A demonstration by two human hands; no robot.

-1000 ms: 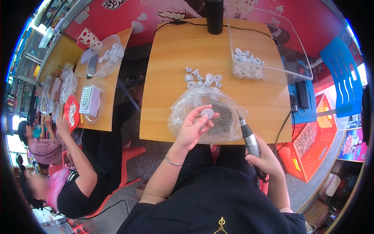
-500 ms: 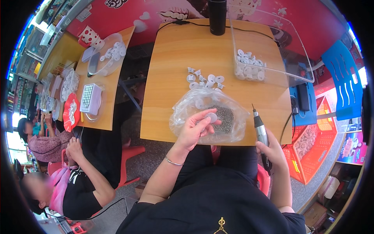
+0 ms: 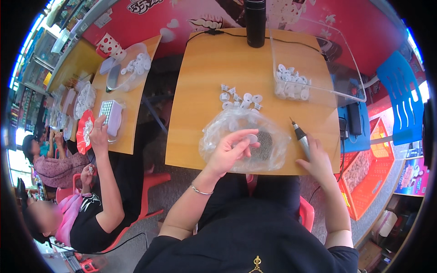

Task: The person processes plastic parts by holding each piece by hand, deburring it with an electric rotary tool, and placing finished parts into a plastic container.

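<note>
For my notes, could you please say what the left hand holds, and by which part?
The left hand holds a small white disc, apparently by its edge.

The left hand (image 3: pixel 230 152) pinches a white disc (image 3: pixel 252 138), clear bag (image 3: pixel 211 135) beneath its fingers; a rotary tool (image 3: pixel 301 135) lies against the right hand's (image 3: pixel 320 160) fingers.

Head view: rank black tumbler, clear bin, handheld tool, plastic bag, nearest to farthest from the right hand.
1. Handheld tool: in the right hand
2. Plastic bag: to the hand's left
3. Clear bin: ahead
4. Black tumbler: farthest ahead, leftward
</note>
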